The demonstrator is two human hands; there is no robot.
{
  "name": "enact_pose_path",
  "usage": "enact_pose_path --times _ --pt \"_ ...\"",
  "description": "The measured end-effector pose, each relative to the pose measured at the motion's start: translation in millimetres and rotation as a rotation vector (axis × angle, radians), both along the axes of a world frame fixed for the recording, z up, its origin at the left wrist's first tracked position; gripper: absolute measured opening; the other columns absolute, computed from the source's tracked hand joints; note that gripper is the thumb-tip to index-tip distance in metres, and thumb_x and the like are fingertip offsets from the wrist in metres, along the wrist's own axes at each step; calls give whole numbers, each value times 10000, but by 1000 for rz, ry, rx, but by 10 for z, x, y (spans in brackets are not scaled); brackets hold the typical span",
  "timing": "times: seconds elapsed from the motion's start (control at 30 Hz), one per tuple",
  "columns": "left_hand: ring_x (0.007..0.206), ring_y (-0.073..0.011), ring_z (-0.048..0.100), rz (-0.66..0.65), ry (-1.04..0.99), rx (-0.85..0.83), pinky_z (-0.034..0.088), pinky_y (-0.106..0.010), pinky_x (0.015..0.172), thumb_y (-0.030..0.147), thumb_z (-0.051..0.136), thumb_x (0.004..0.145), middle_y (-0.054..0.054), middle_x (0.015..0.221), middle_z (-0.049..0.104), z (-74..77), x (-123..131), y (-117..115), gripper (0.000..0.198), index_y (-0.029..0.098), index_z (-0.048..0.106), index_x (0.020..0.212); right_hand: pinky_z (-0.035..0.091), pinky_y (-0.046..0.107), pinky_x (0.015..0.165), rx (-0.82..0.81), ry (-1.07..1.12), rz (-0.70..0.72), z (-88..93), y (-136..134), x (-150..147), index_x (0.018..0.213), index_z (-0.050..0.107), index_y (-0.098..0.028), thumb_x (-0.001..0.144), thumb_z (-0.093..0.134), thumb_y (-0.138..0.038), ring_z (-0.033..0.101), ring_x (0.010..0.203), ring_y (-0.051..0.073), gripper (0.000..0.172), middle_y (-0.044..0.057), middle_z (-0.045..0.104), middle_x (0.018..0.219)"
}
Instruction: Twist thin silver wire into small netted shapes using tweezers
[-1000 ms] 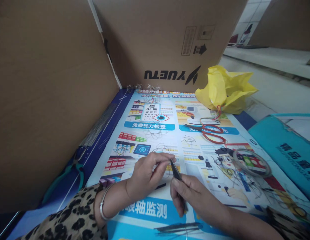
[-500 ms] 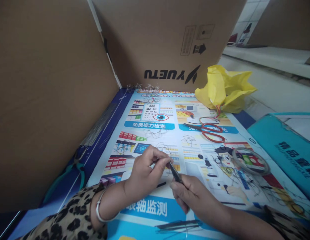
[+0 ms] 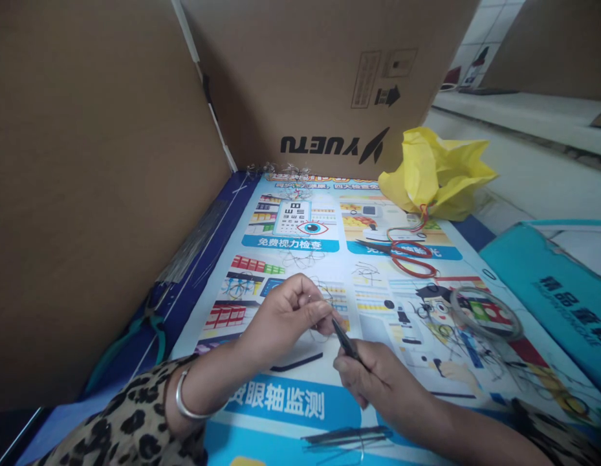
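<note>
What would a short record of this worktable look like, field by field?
left hand: pinches a thin wire loop
right hand: holds dark tweezers, tips at the wire
surface: printed eye-care poster
left edge: green-handled pliers and a bundle of straight wires
far right: red-handled scissors, yellow plastic bag, coil of clear line
backdrop: cardboard boxes

Brown cardboard walls (image 3: 101,181), printed poster tabletop (image 3: 300,395), tiled wall (image 3: 484,39) beyond
</note>
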State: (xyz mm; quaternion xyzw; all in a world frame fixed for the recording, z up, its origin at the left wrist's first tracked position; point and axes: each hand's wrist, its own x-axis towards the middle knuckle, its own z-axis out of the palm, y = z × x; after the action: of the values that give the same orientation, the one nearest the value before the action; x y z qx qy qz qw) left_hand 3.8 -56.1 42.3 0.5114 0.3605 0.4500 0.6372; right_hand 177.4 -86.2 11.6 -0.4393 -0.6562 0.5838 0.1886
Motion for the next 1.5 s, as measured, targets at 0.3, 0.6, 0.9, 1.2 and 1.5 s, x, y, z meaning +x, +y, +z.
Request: enact_pose_path --times 0.3,0.6,0.9,1.2,1.5 --pt "747 -149 654 3 261 221 561 -286 701 310 451 893 -70 794 692 -19 -65 34 262 153 653 837 366 235 478 -109 51 -83 -16 58 21 636 439 -190 826 378 -605 433 437 90 460 -25 465 468" --pt "693 -134 683 275 264 306 585 -247 667 243 518 860 -49 782 719 -135 -23 11 189 129 656 921 386 227 493 -195 98 -51 34 72 33 658 457 -170 813 396 -625 471 477 85 484 -13 502 537" --pt "752 -128 689 364 420 500 570 -238 734 191 517 857 -32 803 733 -154 11 -31 178 130 671 923 354 212 458 -245 71 -46 8 33 -25 681 459 -166 813 397 -625 459 447 74 481 -21 495 527" --pt "770 -138 692 391 469 616 577 -253 729 183 522 854 -47 828 736 -176 13 -33 188 113 664 956 351 208 441 -265 65 -85 -13 46 -38 681 462 -168 815 403 -616 461 418 72 472 -27 495 499" --pt "773 -140 693 402 498 650 578 -244 725 162 521 849 -56 835 735 -181 18 -39 189 105 666 955 346 210 435 -262 65 -88 -17 60 -48 671 454 -172 801 399 -640 455 410 72 489 -30 486 493"
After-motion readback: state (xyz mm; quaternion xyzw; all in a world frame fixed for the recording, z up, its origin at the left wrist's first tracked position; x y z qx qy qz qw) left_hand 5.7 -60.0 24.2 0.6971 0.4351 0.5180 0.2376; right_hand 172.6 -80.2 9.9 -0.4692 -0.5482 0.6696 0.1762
